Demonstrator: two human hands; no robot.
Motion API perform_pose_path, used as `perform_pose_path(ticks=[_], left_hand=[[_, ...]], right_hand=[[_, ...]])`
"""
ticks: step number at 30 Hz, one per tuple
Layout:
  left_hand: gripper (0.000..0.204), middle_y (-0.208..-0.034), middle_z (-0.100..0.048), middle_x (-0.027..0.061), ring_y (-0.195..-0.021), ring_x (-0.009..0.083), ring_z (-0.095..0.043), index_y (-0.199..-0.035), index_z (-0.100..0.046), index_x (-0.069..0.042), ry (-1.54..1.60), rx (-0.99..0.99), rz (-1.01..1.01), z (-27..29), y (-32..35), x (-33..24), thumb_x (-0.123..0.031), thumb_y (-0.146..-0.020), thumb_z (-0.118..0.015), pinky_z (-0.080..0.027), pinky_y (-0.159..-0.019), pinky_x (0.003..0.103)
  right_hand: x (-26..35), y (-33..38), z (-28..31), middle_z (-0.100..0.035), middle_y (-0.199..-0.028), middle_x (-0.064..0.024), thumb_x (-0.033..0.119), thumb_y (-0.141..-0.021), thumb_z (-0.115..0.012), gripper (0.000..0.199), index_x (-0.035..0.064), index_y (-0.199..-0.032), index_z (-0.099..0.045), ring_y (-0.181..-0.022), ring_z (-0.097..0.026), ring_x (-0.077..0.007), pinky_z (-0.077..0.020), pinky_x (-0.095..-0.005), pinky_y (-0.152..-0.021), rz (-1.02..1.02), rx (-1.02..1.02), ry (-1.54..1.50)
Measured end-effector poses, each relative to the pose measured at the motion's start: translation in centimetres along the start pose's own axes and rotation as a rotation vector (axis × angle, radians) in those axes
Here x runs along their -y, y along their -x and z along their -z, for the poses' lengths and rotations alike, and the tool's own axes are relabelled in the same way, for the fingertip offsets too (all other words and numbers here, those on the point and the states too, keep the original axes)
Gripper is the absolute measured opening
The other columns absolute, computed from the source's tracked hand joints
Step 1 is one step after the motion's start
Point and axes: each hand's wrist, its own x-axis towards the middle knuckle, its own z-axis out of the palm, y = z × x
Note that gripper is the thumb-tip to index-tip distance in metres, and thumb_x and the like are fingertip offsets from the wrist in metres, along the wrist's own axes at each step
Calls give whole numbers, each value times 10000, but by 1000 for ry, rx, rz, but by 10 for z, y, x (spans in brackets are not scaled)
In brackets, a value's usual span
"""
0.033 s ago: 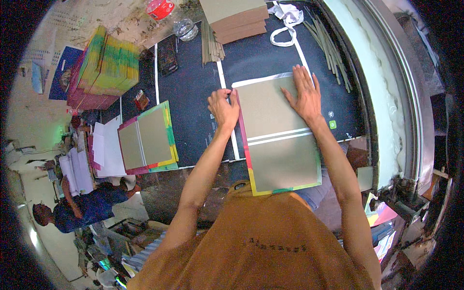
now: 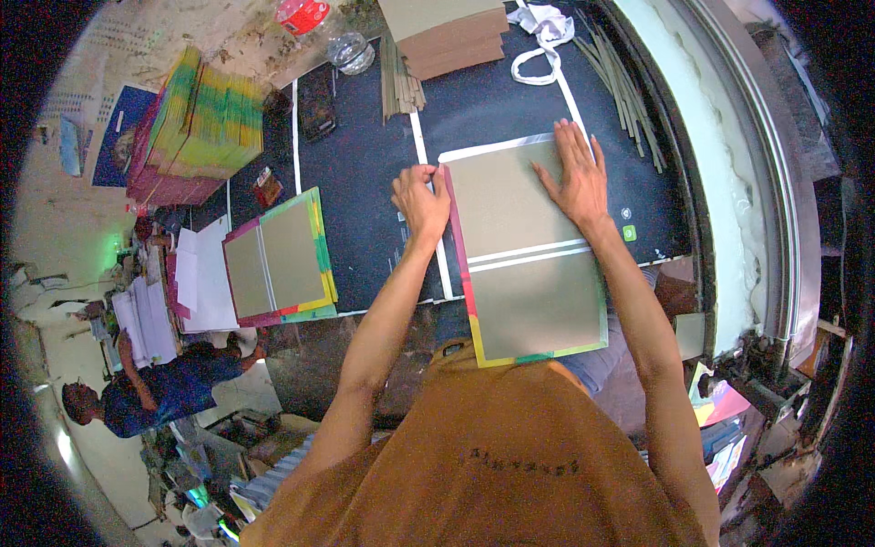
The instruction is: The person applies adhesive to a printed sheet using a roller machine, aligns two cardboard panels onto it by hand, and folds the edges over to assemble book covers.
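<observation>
In front of me lies an opened-out book cover (image 2: 510, 205): grey-brown boards with two white strips across the middle and a coloured paper border folded over the edges. Its near end overhangs the table edge toward my body. My left hand (image 2: 421, 202) is at the far left corner, fingers curled and thumb and forefinger pinching the border there. On the far right part of the board my right hand (image 2: 579, 178) rests flat, fingers stretched toward the far edge and thumb apart. A white border strip runs along that far edge, partly under the right fingers.
A similar cover (image 2: 296, 251) lies left, beside white sheets (image 2: 208, 273). Beyond are a stack of coloured covers (image 2: 205, 118), a phone (image 2: 317, 105), a bottle (image 2: 349, 55), board strips (image 2: 399, 82), stacked boards (image 2: 451, 46), a white cloth (image 2: 545, 27) and thin strips (image 2: 624, 91). Another person (image 2: 164, 387) stands left.
</observation>
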Motion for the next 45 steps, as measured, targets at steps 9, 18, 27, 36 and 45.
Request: perform_pose_path(ticks=[9, 18, 27, 36, 45], left_hand=[[163, -858, -618, 6, -951, 280, -598, -905, -722, -167, 24, -28, -26, -9, -6, 0, -323, -890, -767, -406, -830, 525], [184, -898, -636, 64, -949, 306, -605, -980, -718, -143, -130, 191, -300, 10, -36, 15, -320, -951, -680, -429, -803, 488], [366, -1175, -697, 157, -1138, 333, -628, -1214, -615, 12, 848, 412, 604, 35, -22, -22, -244, -1059, -405, -472, -1031, 430], [302, -1179, -678, 105, -1066, 227, -631, -1191, -607, -32, 1333, 504, 911, 8, -23, -7, -249, -1059, -443, -499, -945, 370], [416, -1067, -718, 130, -971, 290, -696, -1120, -683, -25, 494, 653, 527, 11, -58, -14, -374, -899, -632, -538, -877, 474]], right_hand=[[0, 3, 2, -478, -1568, -117, 419, -924, -704, 768, 50, -1538, -425, -1487, -398, -264, -273, -493, -1221, -37, 5, -46], [3, 2, 0, -472, -1569, -128, 457, -940, -669, 776, 40, -1541, -410, -1482, -401, -267, -277, -488, -1220, -19, 9, -17], [2, 2, 4, -430, -1597, -123, 489, -934, -658, 802, 38, -1542, -393, -1495, -375, -268, -285, -491, -1218, 1, 29, -30], [0, 2, 4, -473, -1560, -145, 453, -927, -684, 771, 30, -1520, -432, -1469, -412, -299, -315, -503, -1193, 4, -22, -48], [-1, 1, 7, -415, -1603, -142, 515, -921, -666, 877, 37, -1574, -330, -1505, -356, -294, -280, -510, -1215, -65, 3, -71]])
